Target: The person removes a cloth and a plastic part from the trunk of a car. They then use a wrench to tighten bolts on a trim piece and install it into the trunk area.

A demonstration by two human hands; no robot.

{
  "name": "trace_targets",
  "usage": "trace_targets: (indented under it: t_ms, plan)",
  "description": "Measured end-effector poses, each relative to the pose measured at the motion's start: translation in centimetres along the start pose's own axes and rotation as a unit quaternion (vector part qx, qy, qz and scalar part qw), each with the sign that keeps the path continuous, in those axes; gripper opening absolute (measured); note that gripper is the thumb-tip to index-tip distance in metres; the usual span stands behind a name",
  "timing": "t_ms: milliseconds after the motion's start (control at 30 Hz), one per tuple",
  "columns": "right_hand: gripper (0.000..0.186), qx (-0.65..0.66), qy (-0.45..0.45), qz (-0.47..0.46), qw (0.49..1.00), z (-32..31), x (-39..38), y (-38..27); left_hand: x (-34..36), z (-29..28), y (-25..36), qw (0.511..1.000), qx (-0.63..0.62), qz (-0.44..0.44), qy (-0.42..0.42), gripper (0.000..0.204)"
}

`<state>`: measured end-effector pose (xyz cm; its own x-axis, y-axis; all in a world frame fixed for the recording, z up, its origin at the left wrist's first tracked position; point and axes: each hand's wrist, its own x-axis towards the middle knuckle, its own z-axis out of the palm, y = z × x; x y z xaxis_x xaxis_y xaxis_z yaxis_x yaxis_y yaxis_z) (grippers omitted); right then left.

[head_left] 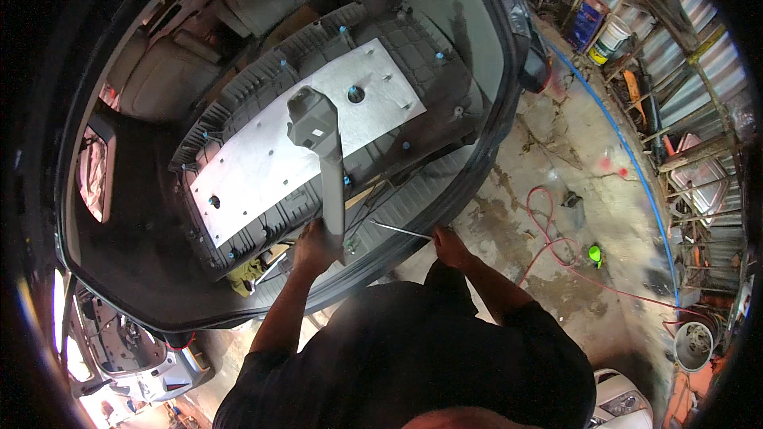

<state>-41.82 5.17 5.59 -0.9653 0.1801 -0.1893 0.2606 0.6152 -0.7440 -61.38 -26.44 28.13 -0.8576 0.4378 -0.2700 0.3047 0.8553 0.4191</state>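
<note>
My left hand (315, 247) is closed around the lower end of a long grey plastic trim piece (332, 183), which stands up with its wider head over the panel. In my right hand (451, 247) is a screwdriver (401, 229), its thin metal shaft pointing left across the sill; the fist hides its handle. Beyond both hands lies a dark plastic trim panel (397, 28) with blue clips along it. A silver sheet (262, 167) with two round holes covers its middle. The panel rests in the open back of a vehicle, and the trim piece hides part of it.
The vehicle's rear opening edge (477, 183) curves between me and the panel. Below the panel lies a yellowish cloth (245, 276). On the concrete floor at right are a red cord (548, 248), a blue hose (636, 143) and a bright green object (594, 253). A bucket (610, 38) stands farther back.
</note>
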Motion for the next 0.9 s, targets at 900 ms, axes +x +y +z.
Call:
trace_targets:
  t_ms: [900]
  plan:
    - [0.025, -0.019, 0.042, 0.078, 0.996, -23.9, -5.8, 7.0, 1.3, -4.5, 9.4, 0.992, 0.106, 0.001, 0.065, 0.055]
